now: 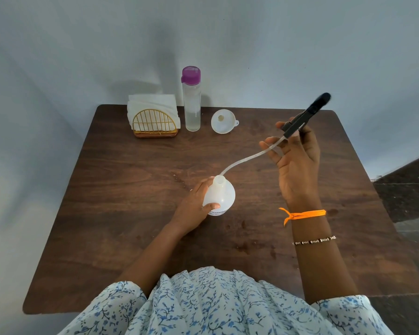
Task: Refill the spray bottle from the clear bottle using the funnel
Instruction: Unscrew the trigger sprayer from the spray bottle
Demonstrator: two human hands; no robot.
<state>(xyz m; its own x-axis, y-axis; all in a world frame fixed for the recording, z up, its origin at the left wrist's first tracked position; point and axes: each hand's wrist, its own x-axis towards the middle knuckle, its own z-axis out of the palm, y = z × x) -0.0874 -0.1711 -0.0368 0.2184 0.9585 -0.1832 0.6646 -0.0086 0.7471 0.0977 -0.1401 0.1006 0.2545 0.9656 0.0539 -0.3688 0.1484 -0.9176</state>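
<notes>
A white translucent spray bottle [221,195] stands upright mid-table with its neck uncovered. My left hand [194,206] grips its body from the left. My right hand [296,160] is raised to the right and holds the black spray head [305,117]; its clear dip tube [247,159] curves down, and the tube's end is still at the bottle's mouth. A tall clear bottle [192,107] with a purple cap stands closed at the table's back edge. To its right a white funnel [223,121] lies on the table.
A gold wire napkin holder [154,120] with white napkins stands at the back, left of the clear bottle. The dark wooden table [131,213] ends near my body at the front. A dark floor shows past the right edge.
</notes>
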